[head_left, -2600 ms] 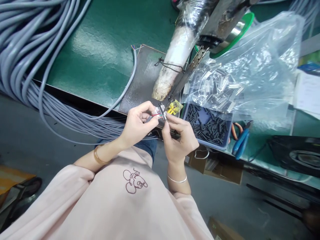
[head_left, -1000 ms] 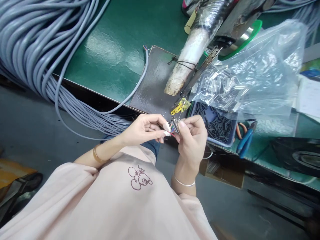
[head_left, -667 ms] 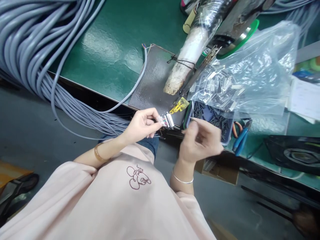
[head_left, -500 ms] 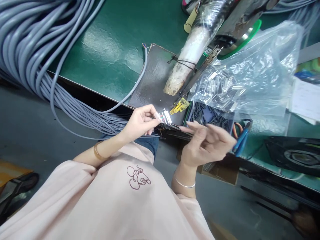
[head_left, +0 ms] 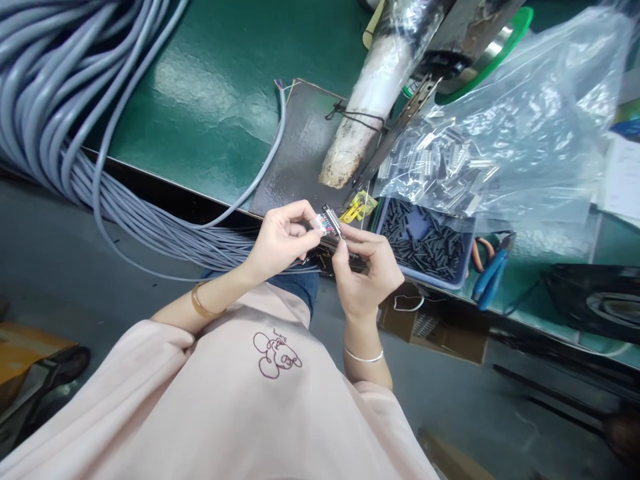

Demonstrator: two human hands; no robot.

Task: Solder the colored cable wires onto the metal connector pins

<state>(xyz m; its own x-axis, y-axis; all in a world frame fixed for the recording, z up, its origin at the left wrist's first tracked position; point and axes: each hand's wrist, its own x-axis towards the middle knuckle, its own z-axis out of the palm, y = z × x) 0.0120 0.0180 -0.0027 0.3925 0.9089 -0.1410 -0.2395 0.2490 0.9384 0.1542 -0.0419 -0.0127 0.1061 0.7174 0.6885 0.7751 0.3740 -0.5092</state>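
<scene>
Between my two hands is a small multi-pin connector (head_left: 332, 221) with coloured wires joined along one side. My left hand (head_left: 285, 235) pinches its wired end, where something white shows at the fingertips. On the other side, my right hand (head_left: 369, 267) has its thumb and index finger closed on the connector's metal edge. Just beyond the fingers lies a yellow piece (head_left: 359, 207) on the dark board (head_left: 295, 160). A blue tray (head_left: 463, 283) holding many short black tubes (head_left: 423, 243) stands right of my right hand.
Grey cable (head_left: 55, 87) is heaped at the left. A plastic-wrapped tube (head_left: 360, 113) slants over the board. Behind the tray lies a clear bag (head_left: 530, 133) with metal connector parts. Blue-handled pliers (head_left: 493, 273) rest right of the tray. Below the bench edge is a cardboard box (head_left: 450, 333).
My right hand has come left from in front of the tray and now grips the connector. My left hand keeps its pinch, and the connector has turned slightly. The view has shifted a little.
</scene>
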